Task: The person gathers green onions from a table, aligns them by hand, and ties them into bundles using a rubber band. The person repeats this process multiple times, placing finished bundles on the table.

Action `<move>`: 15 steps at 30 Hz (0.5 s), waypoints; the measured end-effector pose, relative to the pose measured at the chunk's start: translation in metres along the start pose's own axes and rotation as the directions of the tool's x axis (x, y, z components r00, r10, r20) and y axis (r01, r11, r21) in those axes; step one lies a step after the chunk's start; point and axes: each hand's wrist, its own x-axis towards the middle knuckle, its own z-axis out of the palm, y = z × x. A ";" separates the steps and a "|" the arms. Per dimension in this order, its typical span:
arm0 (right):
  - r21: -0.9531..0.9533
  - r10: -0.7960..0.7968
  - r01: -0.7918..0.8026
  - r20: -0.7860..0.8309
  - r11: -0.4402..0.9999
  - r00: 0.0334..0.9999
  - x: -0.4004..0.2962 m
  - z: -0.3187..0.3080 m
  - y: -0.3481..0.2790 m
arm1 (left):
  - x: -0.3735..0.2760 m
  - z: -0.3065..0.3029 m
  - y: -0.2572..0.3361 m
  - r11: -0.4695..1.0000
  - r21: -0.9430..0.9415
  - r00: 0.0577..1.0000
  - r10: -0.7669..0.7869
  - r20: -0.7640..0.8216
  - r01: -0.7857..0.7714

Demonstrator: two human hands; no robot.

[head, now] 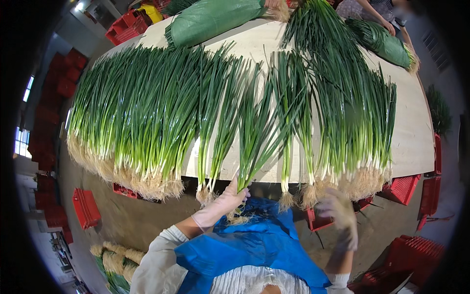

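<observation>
My left hand (229,200), in a thin pale glove, grips a bunch of green onions (251,147) near its white ends, with the roots hanging over my blue apron (257,242). My right hand (337,209), also gloved and blurred, is beside the roots of the right-hand pile of green onions (352,121); its fingers look spread, with nothing seen in them. A broad row of green onions (139,110) lies on the left of the pale table (411,132), roots over its near edge. Several thin bunches lie between the two piles.
Green wrapped bundles (216,22) (385,44) lie at the table's far side, where another person's arm (378,16) reaches over the right one. Red plastic crates (86,207) (415,257) stand on the floor at both sides. More rooted bundles (117,261) lie at lower left.
</observation>
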 end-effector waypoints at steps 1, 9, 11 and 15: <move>0.005 -0.003 0.002 0.106 1.000 0.994 0.007 0.047 -0.025 | -0.006 -0.003 -0.005 1.000 0.010 1.000 -0.009 0.006 0.009; 0.377 -0.017 -0.205 0.509 0.903 0.860 0.161 0.182 0.067 | -0.047 -0.027 -0.022 0.956 0.236 0.983 0.155 0.103 -0.175; 0.441 -0.082 -0.186 0.522 0.878 0.849 0.161 0.195 0.061 | -0.056 -0.032 -0.030 0.886 0.404 0.973 0.217 0.076 -0.228; 0.394 0.005 -0.233 0.501 0.889 0.865 0.146 0.210 0.053 | -0.081 -0.035 -0.028 0.692 0.697 0.977 0.203 0.063 -0.189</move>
